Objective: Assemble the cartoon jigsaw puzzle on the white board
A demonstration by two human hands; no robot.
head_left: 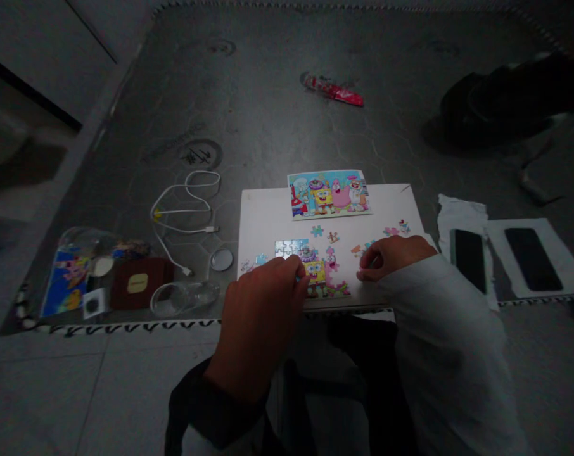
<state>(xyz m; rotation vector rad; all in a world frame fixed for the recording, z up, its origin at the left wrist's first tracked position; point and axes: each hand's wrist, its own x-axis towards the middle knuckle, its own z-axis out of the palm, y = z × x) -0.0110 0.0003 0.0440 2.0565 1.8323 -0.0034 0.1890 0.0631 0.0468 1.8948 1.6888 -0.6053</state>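
A white board point(268, 215) lies on the grey floor mat with a partly joined cartoon jigsaw point(315, 269) on it. My left hand point(263, 304) rests on the jigsaw's left edge, fingers curled and pressing on the joined pieces. My right hand point(389, 256) sits to the right of the jigsaw, fingers pinched together over a small loose piece that I can barely see. Loose pieces point(318, 231) lie scattered between the jigsaw and the colourful reference picture point(329, 193) at the board's far edge.
A white cable point(187, 209) and a round lid point(221, 259) lie left of the board. Further left are a clear bag point(78, 272), a dark red case point(139, 284) and a clear container point(182, 297). Two phones point(467, 259) rest on white paper at right. A red wrapper point(334, 92) lies far back.
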